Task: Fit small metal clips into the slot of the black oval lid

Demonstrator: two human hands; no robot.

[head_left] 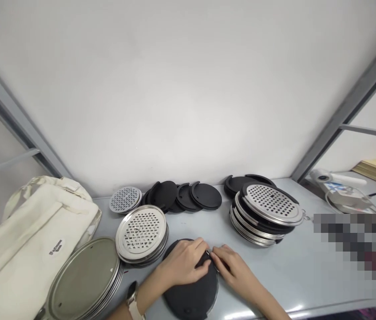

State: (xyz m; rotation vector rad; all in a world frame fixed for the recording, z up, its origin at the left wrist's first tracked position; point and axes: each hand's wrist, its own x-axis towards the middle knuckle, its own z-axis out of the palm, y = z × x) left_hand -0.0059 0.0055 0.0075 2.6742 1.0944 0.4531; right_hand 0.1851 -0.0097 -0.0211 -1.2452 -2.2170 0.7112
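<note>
A matte black round disc [191, 291] lies on the grey table [294, 262] right in front of me. My left hand [183, 262] grips its upper rim, and my right hand [234, 269] comes in from the right with pinched fingertips. A small metal piece [208, 254] shows at the rim between the two hands, partly hidden by my fingers. A wristwatch with a pale strap [132, 300] sits on my left wrist. Close to my left hand stands a stack of perforated steel plates [141, 234].
A stack of black-and-steel perforated plates [271, 209] stands to the right, with black slotted discs [191, 195] along the back wall. Plain steel discs [83, 279] and a cream canvas bag [31, 240] fill the left. A corded device [344, 195] lies far right.
</note>
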